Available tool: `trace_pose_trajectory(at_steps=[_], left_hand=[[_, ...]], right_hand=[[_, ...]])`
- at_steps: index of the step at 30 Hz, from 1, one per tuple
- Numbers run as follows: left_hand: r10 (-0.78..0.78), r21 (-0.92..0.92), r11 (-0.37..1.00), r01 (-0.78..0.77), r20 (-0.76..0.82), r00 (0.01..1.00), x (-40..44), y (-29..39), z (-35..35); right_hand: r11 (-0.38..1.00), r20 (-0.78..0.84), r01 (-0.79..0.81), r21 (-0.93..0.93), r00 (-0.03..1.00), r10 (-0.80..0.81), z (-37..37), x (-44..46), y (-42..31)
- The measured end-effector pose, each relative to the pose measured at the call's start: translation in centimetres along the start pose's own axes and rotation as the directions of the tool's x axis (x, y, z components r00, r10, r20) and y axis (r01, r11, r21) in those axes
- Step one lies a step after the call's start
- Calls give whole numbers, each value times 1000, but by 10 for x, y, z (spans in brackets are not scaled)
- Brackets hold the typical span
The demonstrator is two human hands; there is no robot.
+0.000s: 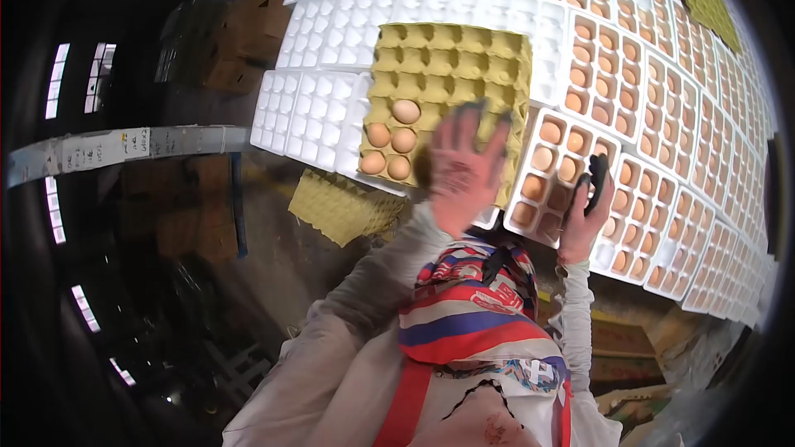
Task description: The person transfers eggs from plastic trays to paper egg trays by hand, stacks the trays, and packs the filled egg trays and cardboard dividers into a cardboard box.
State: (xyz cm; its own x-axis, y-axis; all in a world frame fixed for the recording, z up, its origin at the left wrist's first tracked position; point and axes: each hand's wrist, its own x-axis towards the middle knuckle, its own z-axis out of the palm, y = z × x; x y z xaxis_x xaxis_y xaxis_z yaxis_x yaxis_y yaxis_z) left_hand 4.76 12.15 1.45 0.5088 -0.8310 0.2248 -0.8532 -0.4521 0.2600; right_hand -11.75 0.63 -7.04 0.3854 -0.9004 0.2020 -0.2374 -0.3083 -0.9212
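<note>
My left hand (464,170), in a glove with dark fingertips, is over the right part of a yellow pulp egg tray (451,36). Its fingers are stretched and somewhat blurred, and what lies beneath the palm is hidden. Several brown eggs (404,140) sit in the left cups of that tray. At the right edge of a white egg tray (542,239) is my right hand (591,203), its thumb and dark-tipped fingers apart with nothing visible between them. That tray holds several brown eggs (551,132), some shaded near the hand.
White trays (319,116) cover the surface to the left and behind. More white trays with eggs (642,199) spread to the right. Another yellow pulp tray (341,209) lies lower at the left, near a long taped bar (124,149). Cardboard boxes (240,41) stand farther back.
</note>
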Motion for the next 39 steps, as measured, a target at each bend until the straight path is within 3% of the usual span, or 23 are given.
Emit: trace_pose_trajectory(at_steps=[2, 4, 7, 9, 10, 12, 13, 15, 17, 18, 19, 20, 21, 23, 26, 27, 28, 30, 31, 33, 35, 38, 39], left_hand=[[-518, 141, 835, 531, -120, 847, -15, -87, -17], [-700, 159, 713, 683, 125, 703, -32, -152, -13], [-554, 23, 814, 580, 332, 764, -26, -168, -28], [-540, -134, 770, 623, 382, 750, -32, -171, -48], [-534, -215, 737, 641, 398, 746, -37, -177, -53], [-582, -852, 159, 499, 328, 744, -73, -204, -42], [-622, -950, -190, 246, 311, 718, -88, -217, -36], [-635, -880, -474, 27, 363, 682, -99, -234, -33], [-444, -947, -64, 316, 310, 840, -98, -243, -36], [-263, -811, 475, 343, 241, 934, -93, -239, -43], [-47, -458, 872, 171, 271, 962, -77, -219, -64], [61, -87, 996, -27, 422, 904, -66, -212, -62], [109, -25, 994, -109, 433, 895, -66, -213, -60], [201, 100, 957, -274, 456, 867, -71, -224, -44], [70, -379, 924, 53, 304, 950, -74, -226, -55], [-116, -766, 518, 381, 378, 918, -78, -227, -49], [-189, -796, 168, 582, 554, 811, -63, -210, -74], [-200, -831, 242, 501, 462, 864, -57, -202, -66], [-32, -669, 679, 303, 386, 922, -52, -194, -60], [215, -106, 976, -189, 380, 899, -41, -171, -56], [118, 94, 975, -199, 540, 833, -34, -151, -50], [208, 61, 958, -281, 525, 825, -37, -162, -41], [224, 39, 958, -285, 522, 823, -34, -160, -45]], right_hand=[[980, 239, 194, -49, 955, -177, 47, 29, -49], [900, 464, 435, -17, 801, -378, 116, 49, -102], [539, 800, 809, -236, 476, -365, 211, 44, -108], [548, 808, 822, -154, 425, -409, 214, 49, -112], [673, 756, 736, -80, 485, -440, 204, 53, -116], [967, 717, 244, 70, 662, -219, 171, 53, -129], [940, 741, -187, 286, 665, -93, 162, 52, -120], [797, 882, -546, 258, 470, 37, 149, 55, -124], [973, 862, 225, 44, 485, -150, 165, 40, -131], [807, 865, 588, -55, 431, -256, 172, 23, -127], [690, 910, 692, -213, 397, -117, 187, 11, -132], [680, 908, 704, -207, 397, -135, 186, 7, -126], [664, 905, 720, -198, 395, -158, 185, 7, -123], [995, 837, 96, -5, 546, -48, 163, 14, -120], [512, 793, -736, 443, 589, 159, 112, 6, -88], [265, 755, -759, 595, 641, 140, 92, -1, -80], [348, 546, -656, 670, 753, 368, 78, -15, -101], [624, 142, -395, 674, 898, 416, 41, -44, -85], [521, 115, -431, 737, 839, 531, 21, -55, -68], [754, -283, -450, 479, 734, 617, -14, -75, -49], [898, -541, -389, -204, 809, 228, -57, -96, -2], [502, -227, -355, -789, 927, 299, -103, -89, 13], [499, -244, -465, -732, 862, 444, -109, -83, 22]])
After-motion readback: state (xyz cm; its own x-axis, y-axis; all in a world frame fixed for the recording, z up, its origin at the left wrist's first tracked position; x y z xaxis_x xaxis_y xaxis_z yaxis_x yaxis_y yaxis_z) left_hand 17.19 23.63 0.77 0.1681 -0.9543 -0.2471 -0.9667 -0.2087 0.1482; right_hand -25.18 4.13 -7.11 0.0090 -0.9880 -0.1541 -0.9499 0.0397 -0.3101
